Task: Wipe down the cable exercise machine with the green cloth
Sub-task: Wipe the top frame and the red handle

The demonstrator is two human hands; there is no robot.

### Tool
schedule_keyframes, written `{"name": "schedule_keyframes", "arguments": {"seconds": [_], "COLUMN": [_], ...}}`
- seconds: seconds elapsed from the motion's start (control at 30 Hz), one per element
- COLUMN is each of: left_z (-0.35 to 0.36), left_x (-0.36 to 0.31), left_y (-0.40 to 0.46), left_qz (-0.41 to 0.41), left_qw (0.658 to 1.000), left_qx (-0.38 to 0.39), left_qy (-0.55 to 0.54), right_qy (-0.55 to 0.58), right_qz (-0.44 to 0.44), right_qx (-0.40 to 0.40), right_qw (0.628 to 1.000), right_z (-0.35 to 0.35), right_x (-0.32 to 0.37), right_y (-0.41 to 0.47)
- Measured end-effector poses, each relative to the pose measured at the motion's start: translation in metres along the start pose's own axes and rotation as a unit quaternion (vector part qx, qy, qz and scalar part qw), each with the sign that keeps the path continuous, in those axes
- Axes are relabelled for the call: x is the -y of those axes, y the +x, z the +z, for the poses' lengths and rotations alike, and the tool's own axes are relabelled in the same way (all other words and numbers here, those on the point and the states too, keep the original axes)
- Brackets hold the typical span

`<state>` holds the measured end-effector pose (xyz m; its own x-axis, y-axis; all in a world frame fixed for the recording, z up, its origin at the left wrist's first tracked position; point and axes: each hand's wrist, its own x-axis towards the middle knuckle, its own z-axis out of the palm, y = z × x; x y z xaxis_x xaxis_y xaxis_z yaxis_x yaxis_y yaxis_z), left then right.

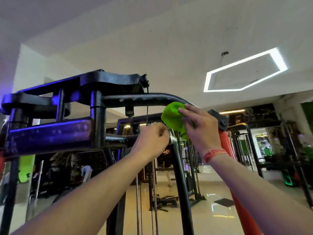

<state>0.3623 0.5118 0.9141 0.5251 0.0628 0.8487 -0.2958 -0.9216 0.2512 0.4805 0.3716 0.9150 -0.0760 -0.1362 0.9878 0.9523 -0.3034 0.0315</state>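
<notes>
The right hand (199,126) pinches the green cloth (172,116) against the machine's curved bar (144,99); just beside it, the left hand (152,139) grips a metal fitting (172,138).

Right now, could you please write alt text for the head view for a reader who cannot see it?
The right hand holds a green cloth just under the curved black top bar of a cable exercise machine, while the left hand, fingers curled, grips a fitting near the upright post. A hexagonal ceiling light glows above the gym floor.
</notes>
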Motion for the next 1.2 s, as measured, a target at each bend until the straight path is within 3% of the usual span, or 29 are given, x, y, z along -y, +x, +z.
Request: {"name": "schedule_keyframes", "arguments": {"seconds": [0.07,0.2,0.33,0.43,0.57,0.77,0.97,1.1,1.2], "left_z": [-0.008,-0.020,-0.034,-0.050,-0.059,-0.063,-0.065,-0.073,-0.080], "left_x": [-0.007,-0.014,-0.007,-0.009,0.001,0.010,0.018,0.021,0.034], "left_y": [0.012,0.033,0.049,0.050,0.057,0.064,0.068,0.064,0.069], "left_qz": [0.042,0.127,0.147,0.145,0.158,0.148,0.126,0.133,0.117], "left_qw": [0.997,0.969,0.947,0.937,0.926,0.925,0.931,0.924,0.922], "left_qx": [-0.028,-0.078,-0.085,-0.069,-0.057,-0.041,-0.063,-0.067,-0.072], "left_qy": [0.053,0.196,0.274,0.310,0.340,0.347,0.336,0.353,0.361], "right_qy": [-0.078,-0.297,-0.278,-0.264,-0.256,-0.252,-0.232,-0.217,-0.234], "right_qz": [-0.020,0.025,0.048,0.013,-0.034,0.092,-0.009,0.042,0.077], "right_qx": [-0.029,0.048,0.090,0.135,0.107,0.089,0.159,0.095,0.092], "right_qw": [0.996,0.953,0.955,0.955,0.960,0.959,0.960,0.971,0.965], "right_z": [0.000,0.012,0.042,0.049,0.042,0.053,0.063,0.042,0.054], "right_x": [-0.008,-0.018,-0.004,-0.002,-0.018,-0.007,0.001,-0.026,-0.017], "right_y": [0.013,0.016,0.017,0.032,0.038,0.031,0.067,0.040,0.037]}}
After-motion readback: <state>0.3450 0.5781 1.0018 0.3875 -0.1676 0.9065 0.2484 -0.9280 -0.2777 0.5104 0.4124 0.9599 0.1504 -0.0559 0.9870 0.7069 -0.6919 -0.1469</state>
